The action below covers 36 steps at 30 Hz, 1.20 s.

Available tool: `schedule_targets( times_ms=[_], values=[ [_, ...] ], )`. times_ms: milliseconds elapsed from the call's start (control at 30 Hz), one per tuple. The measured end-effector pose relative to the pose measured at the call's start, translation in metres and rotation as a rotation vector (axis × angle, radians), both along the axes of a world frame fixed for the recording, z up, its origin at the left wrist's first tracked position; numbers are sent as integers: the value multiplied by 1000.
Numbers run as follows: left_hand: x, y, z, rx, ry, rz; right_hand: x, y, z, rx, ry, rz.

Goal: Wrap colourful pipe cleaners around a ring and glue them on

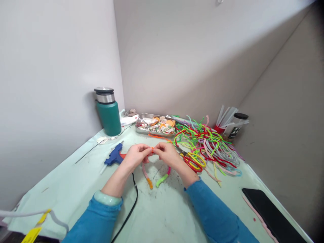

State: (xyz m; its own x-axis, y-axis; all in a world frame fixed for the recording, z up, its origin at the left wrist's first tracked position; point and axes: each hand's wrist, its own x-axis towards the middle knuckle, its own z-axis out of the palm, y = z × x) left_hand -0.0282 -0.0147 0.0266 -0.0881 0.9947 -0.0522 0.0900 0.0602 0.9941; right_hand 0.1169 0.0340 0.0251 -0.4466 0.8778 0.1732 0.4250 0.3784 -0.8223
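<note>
My left hand [136, 156] and my right hand [167, 154] meet over the middle of the table, fingers pinched together on one multicoloured pipe cleaner [147, 176]. Its two ends hang down below the hands: one pink with an orange tip, the other pink with a green tip. A small orange part shows between my fingertips. A blue glue gun [115, 156] lies just left of my left hand, its black cord running toward me.
A big tangle of coloured pipe cleaners [207, 145] lies right of my hands. Behind are a metal tray of small pieces [155, 125], a green flask [108, 113] and a cup of glue sticks [224, 121]. A black phone [268, 212] lies at the near right.
</note>
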Motion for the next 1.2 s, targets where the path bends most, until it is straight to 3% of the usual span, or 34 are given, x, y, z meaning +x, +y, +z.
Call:
schedule_targets(
  times_ms=[133, 233, 400, 467, 533, 633, 800, 1033, 1200],
  values=[
    [-8, -3, 8, 37, -68, 72, -2, -2, 2, 49, 6, 18],
    [-26, -10, 19, 106, -154, 210, -14, -10, 8, 151, -37, 42],
    [-64, -33, 39, 157, -226, 381, -63, -33, 21, 306, -278, 181],
    [-75, -44, 42, 164, -189, 415, -85, -36, 25, 338, -286, 160],
    [-81, -53, 41, 142, -138, 409, -101, -34, 29, 293, -178, 123],
    [-84, -59, 35, 113, -105, 383, -112, -31, 32, 146, 46, 182],
    [-79, -47, 26, 138, -66, 308, -105, -30, 30, 53, 227, 140],
    [-67, -29, 22, 123, -27, 154, -89, -15, 27, -52, 245, 111],
    [-74, -29, 14, 85, -78, 192, -95, -10, 15, -82, 216, 140]
  ],
)
